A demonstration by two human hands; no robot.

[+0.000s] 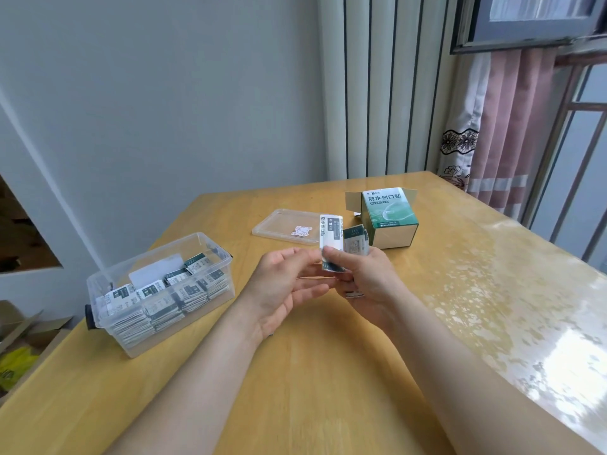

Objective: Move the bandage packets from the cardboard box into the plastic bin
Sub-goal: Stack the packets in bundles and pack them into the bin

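A green-and-white cardboard box [389, 215] stands open at the far middle of the wooden table. To the left sits a clear plastic bin [157, 310], filled with several rows of bandage packets [184, 284]. My right hand [364, 277] is closed on a bunch of bandage packets [354, 244] above the table's middle. One white packet [331, 233] sticks up between both hands, and the fingertips of my left hand [285, 280] touch its lower edge. How firmly the left fingers pinch it is unclear.
The bin's clear lid [279, 226], with a small sticker, lies flat behind my hands. A glossy sheet covers the table's right side [509, 290]. Cardboard and a yellow bag lie on the floor at the left [16, 353]. A curtain and window stand at the right.
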